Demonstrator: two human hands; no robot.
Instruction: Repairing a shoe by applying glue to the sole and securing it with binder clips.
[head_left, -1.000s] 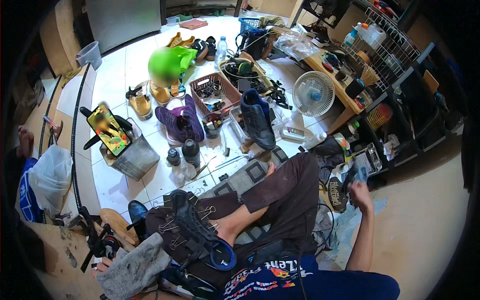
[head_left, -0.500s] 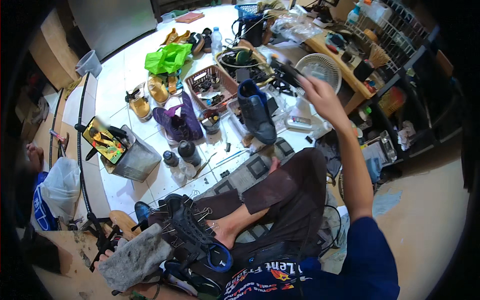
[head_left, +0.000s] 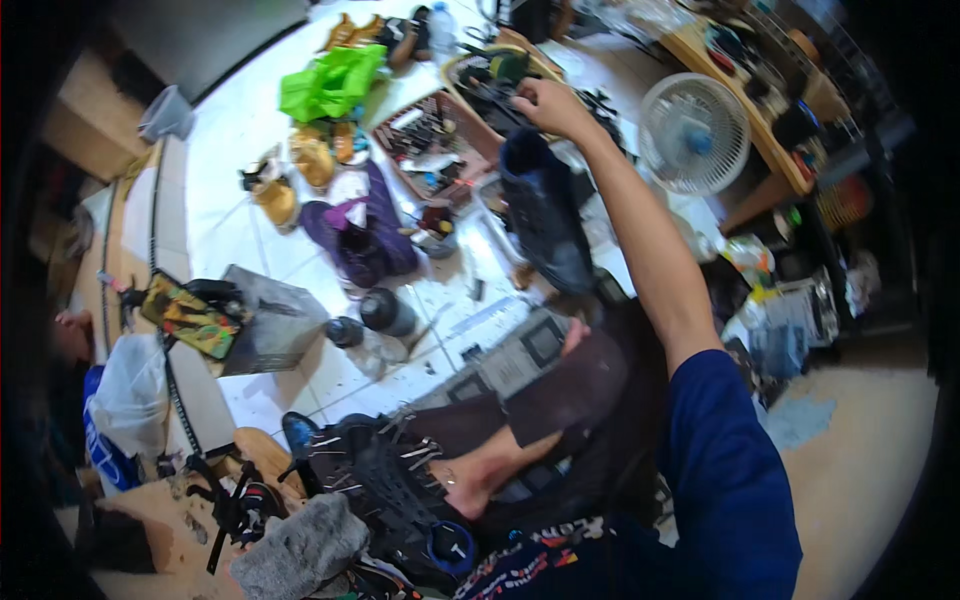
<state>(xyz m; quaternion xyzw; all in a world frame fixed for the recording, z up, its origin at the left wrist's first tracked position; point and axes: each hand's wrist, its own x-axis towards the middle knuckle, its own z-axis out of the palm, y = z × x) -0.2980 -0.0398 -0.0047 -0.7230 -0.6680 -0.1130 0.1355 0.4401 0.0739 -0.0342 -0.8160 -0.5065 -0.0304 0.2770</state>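
Observation:
My right hand (head_left: 552, 106) reaches forward over the yellowish basket (head_left: 455, 72), which is filled with dark items. Its fingers are curled together at a dark thing that I cannot make out. Below that arm, a dark blue shoe (head_left: 548, 215) stands on its own. Across my lap lies a black shoe (head_left: 385, 470) with several metal binder clips along its edges and a blue lining at its opening. Beside it at the lower left is a grey, fuzzy block-like piece (head_left: 300, 548). My left hand is not visible there.
Ahead stand a brown basket (head_left: 435, 145) of small parts, purple shoes (head_left: 360, 225), a green bag (head_left: 332, 85) and dark bottles (head_left: 385, 313). A white fan (head_left: 695, 135) is by the wooden table (head_left: 775, 150) at right. A phone (head_left: 190, 315) leans by a grey bin (head_left: 275, 325).
My right hand has moved forward and left, from near the fan to the yellowish basket. The dark object it held up no longer shows clearly. My left fingers have gone out of sight.

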